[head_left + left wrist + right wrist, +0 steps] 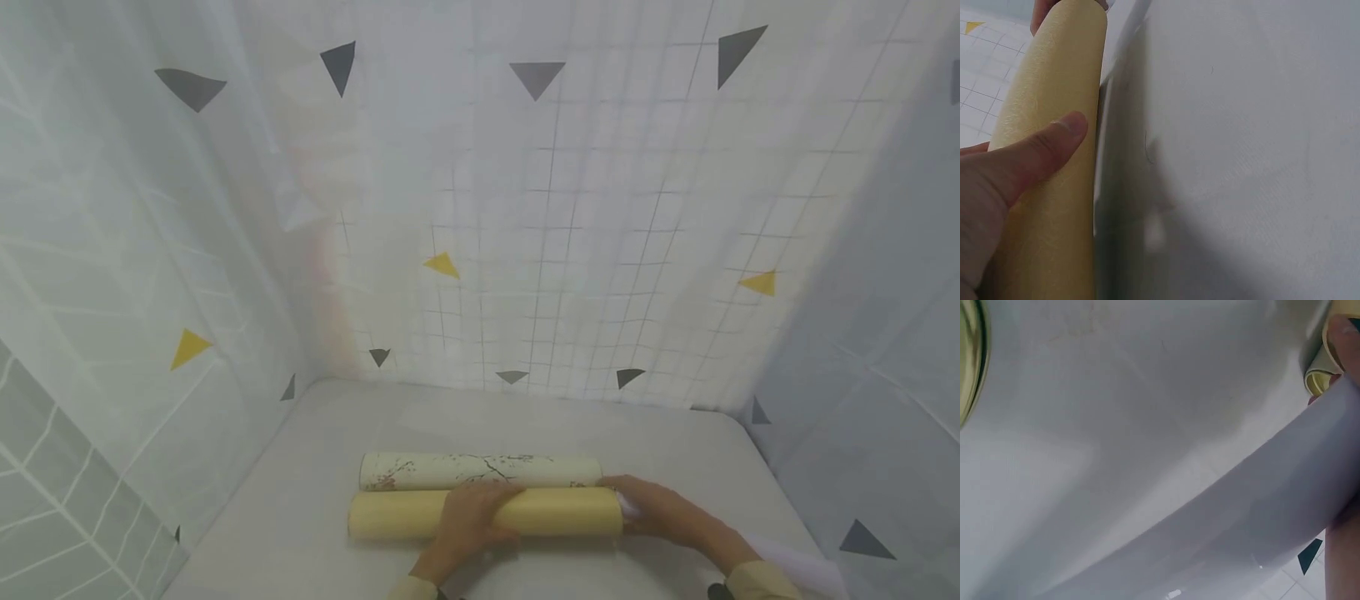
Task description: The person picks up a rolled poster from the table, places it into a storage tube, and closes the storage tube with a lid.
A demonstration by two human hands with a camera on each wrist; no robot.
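Note:
A yellow wallpaper roll (562,512) lies crosswise, nearest the person. Just behind it is a white roll (420,472) printed with blossom branches. My left hand (472,521) grips the yellow roll around its middle, its thumb (1072,125) lying across the near side. At the yellow roll's right end, my right hand (660,510) holds a long, smooth white sheet (1241,506), with the thumb (1342,337) at the roll's rim. The sheet trails down across the wrist. Its end near the roll is partly hidden by the hand.
The rolls lie on a pale grey, cloth-like surface (285,533). White sheeting with triangles (540,233) rises behind, and further sheeting (870,350) stands on both sides. A round, gold-coloured edge (972,362) shows at the left of the right wrist view; its kind is unclear.

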